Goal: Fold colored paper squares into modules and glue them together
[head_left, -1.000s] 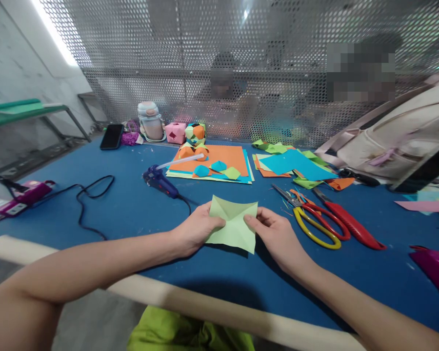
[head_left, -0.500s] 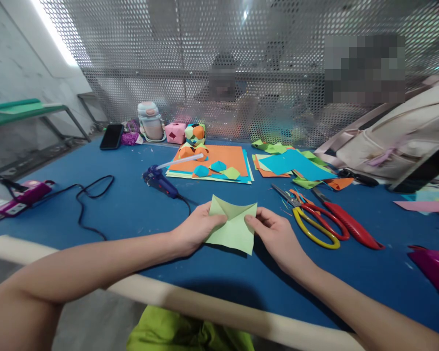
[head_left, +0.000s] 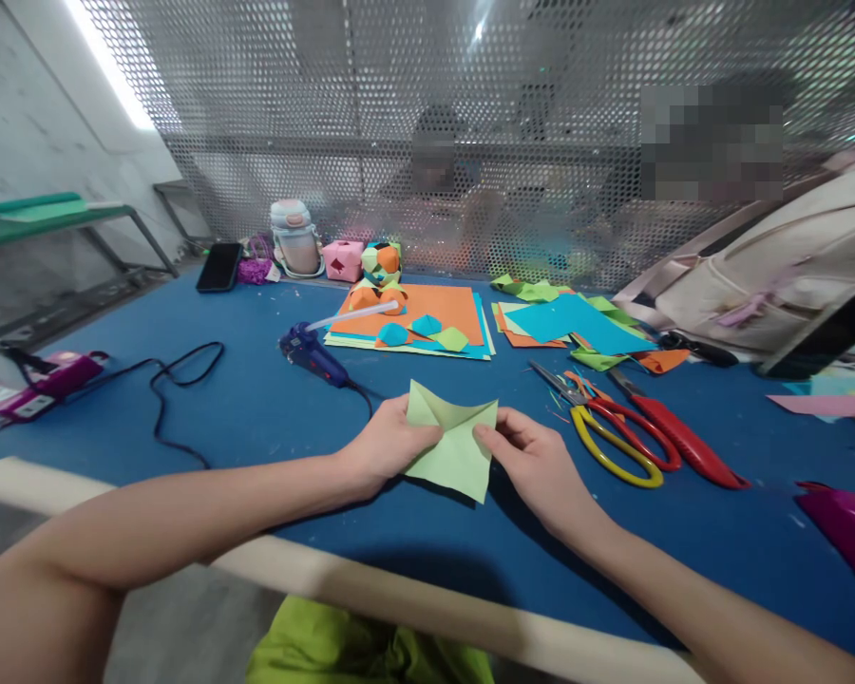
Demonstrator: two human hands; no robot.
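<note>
Evidently the blue surface [head_left: 256, 399] is well stocked. Beyond the hands, one blue glue gun [head_left: 313, 356] lies with its clear stick reaching over the near left part of a paper stack [head_left: 442, 309], between that stack and the person's left arm. One black cord [head_left: 161, 389] loops at the left, near one magenta power strip [head_left: 49, 385]. On the stack sit two blue folded pieces [head_left: 408, 330], one green folded piece [head_left: 451, 339] and two orange pieces [head_left: 377, 300] (its sheets are too closely layered to count). At the back stand one bottle [head_left: 296, 245], one pink box [head_left: 343, 261] and one multicoloured paper ball [head_left: 382, 263], with one phone [head_left: 218, 268] farther left. To the right lie one pair of scissors [head_left: 617, 446] and one red-handled cutter [head_left: 691, 445], near one pale backpack [head_left: 762, 261].

One creased pale green paper [head_left: 456, 465] is held between the two hands, near the front of the surface. The left hand's [head_left: 381, 451] grip pinches its left side, thumb on top; the right hand's [head_left: 538, 465] grip pinches its right edge. Fingers beneath are partly hidden.
</note>
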